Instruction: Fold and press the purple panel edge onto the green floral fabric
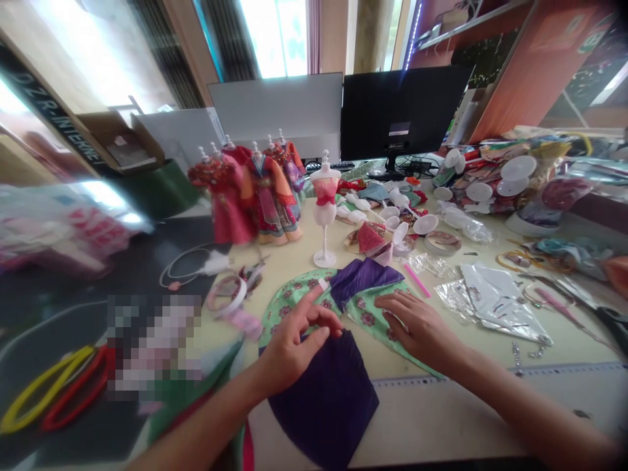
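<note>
A green floral fabric piece with purple parts (367,318) lies on the table in front of me. My left hand (299,333) is over its left side, index finger stretched out and the other fingers loosely bent, thumb apart from them. A small white patch (322,284) shows at that index fingertip; I cannot tell what it is. Below the hand spreads a dark purple fabric panel (326,399). My right hand (417,327) lies with its fingers extended on the right side of the green fabric. Just behind the cloth stands a small white dress form (324,212) with a red and pink top.
Several doll dresses on stands (269,196) are at the back left, before two monitors (402,111). Tape rolls (230,293) lie left. Yellow- and red-handled tools (81,383) rest on a dark surface. Plastic bags (500,301), a ruler (540,370) and scraps lie right.
</note>
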Tool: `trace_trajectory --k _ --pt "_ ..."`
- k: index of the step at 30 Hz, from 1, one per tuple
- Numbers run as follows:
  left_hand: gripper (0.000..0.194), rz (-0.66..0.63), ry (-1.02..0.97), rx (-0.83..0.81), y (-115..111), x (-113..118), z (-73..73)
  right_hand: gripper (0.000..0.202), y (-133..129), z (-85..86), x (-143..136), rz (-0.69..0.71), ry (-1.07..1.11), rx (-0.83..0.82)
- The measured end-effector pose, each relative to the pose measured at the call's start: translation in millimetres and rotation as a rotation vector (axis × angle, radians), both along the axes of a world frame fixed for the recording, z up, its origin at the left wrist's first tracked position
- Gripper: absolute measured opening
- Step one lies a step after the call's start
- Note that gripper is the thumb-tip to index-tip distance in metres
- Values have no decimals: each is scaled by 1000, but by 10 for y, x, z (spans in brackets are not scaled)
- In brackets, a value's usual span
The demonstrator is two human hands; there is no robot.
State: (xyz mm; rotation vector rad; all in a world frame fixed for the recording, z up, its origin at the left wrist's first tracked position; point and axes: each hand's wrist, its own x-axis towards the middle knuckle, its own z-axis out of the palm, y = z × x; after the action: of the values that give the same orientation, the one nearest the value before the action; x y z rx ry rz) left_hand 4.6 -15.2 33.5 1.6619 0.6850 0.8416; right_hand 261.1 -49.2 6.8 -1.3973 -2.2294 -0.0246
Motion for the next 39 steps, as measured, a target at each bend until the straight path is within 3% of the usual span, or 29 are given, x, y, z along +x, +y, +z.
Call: trace_trajectory --k 4,13,15,19,24,27,32,39 --pt "53 39 -56 -53 118 91 50 23 -11 -12 -53 20 -10 -1" --pt "53 85 147 174 301 321 -304 24 171 -12 -268 116 14 44" --pt "54 100 164 195 324 355 -319 23 222 -41 -263 77 83 68" --pt "48 162 147 202 391 458 -327 19 349 -82 -239 -144 293 22" --pt "47 183 108 239 432 511 -387 28 420 -52 -256 -299 531 -94" --pt "48 149 101 288 416 474 -423 31 407 -58 -249 -256 544 -109" --pt "50 99 37 434 392 440 -441 20 385 -160 -207 -48 468 -101" --pt "52 99 101 319 315 400 -380 19 320 -314 -206 32 436 -90"
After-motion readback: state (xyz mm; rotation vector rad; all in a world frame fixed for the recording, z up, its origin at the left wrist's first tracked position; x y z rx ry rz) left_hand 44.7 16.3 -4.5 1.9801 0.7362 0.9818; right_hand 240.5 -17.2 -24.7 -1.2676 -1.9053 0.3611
